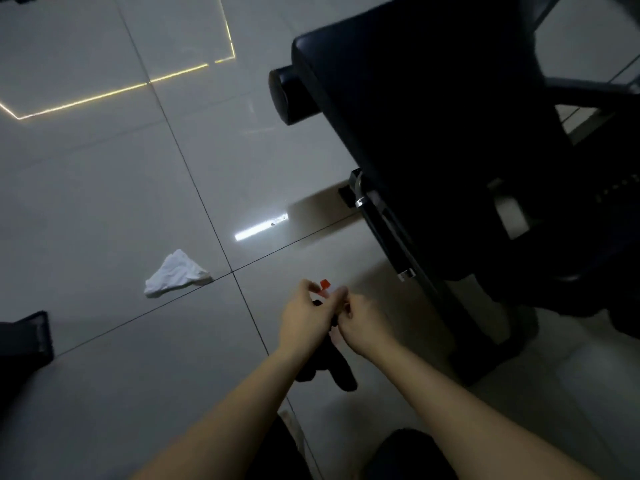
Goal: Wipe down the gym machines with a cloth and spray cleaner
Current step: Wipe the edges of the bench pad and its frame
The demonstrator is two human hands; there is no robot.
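Spray bottle (pixel 325 285) sat gripped between my left hand (pixel 304 317) and right hand (pixel 362 318), both curled round it, long axis running away from me, red nozzle farthest.

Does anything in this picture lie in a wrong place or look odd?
The white cloth lies crumpled on the floor tiles, left of the black bench, touching neither hand. This is odd for a wiping cloth. The left hand and right hand hold the red-tipped sprayer.
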